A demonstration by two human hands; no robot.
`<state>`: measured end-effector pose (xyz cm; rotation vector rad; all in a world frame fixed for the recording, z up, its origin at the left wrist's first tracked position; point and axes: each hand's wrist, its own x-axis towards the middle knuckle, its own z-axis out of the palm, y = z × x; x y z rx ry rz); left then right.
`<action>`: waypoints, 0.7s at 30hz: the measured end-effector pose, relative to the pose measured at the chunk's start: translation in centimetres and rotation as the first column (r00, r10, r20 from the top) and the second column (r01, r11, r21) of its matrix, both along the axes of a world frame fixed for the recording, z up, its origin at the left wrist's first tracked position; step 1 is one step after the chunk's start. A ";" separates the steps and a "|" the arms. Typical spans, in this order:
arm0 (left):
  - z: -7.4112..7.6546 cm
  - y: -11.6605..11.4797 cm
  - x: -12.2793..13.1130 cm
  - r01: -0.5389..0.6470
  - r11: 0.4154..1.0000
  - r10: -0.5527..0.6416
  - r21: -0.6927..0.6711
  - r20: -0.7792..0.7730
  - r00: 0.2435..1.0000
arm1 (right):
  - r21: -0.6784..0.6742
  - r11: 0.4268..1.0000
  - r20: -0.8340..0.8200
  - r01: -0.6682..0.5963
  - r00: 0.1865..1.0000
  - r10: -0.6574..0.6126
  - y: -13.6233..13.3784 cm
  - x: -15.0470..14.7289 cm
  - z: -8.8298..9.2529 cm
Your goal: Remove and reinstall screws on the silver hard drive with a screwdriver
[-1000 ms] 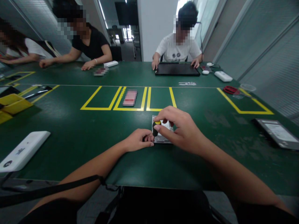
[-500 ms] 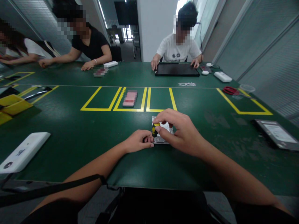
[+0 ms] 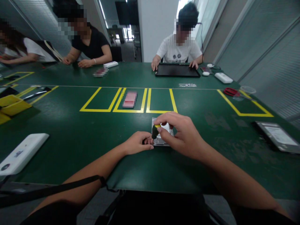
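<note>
A silver hard drive [image 3: 161, 142] lies flat on the table in front of me, partly covered by my right hand. My right hand [image 3: 180, 129] pinches the black and yellow handle of a short screwdriver [image 3: 155, 131] from above. The screwdriver stands nearly upright over the drive's left side; its tip is too small to make out. At the drive's left edge, my left hand [image 3: 138, 143] grips with curled fingers and thumb, steadying the drive against the table.
Another hard drive [image 3: 277, 134] lies at the right. A white device [image 3: 24, 153] and a yellow bin [image 3: 15, 104] are on the left. Yellow tape rectangles mark the green table [image 3: 98, 125], one around a blurred pink item [image 3: 129, 99]. Across sit several people, one holding a black panel [image 3: 177, 70].
The screwdriver's handle looks turned between my right fingers, showing less yellow. My hands and the drive stay in place. Across the table, a co-worker in black has drawn their hands back.
</note>
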<state>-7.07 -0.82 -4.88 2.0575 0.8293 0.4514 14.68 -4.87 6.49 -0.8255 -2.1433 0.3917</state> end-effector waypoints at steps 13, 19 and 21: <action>-0.2 0.0 0.0 -0.016 1.000 0.016 0.000 -0.004 1.000 | 0.033 0.999 -0.005 0.012 1.000 -0.012 0.2 0.1 -0.1; 0.0 0.0 0.0 0.015 1.000 -0.015 0.011 -0.012 1.000 | 0.025 0.999 -0.009 -0.020 1.000 0.020 0.2 0.0 -0.2; -0.1 0.1 -0.1 0.019 1.000 -0.018 0.009 -0.012 1.000 | 0.021 1.000 -0.004 -0.012 1.000 0.012 0.3 -0.1 -0.2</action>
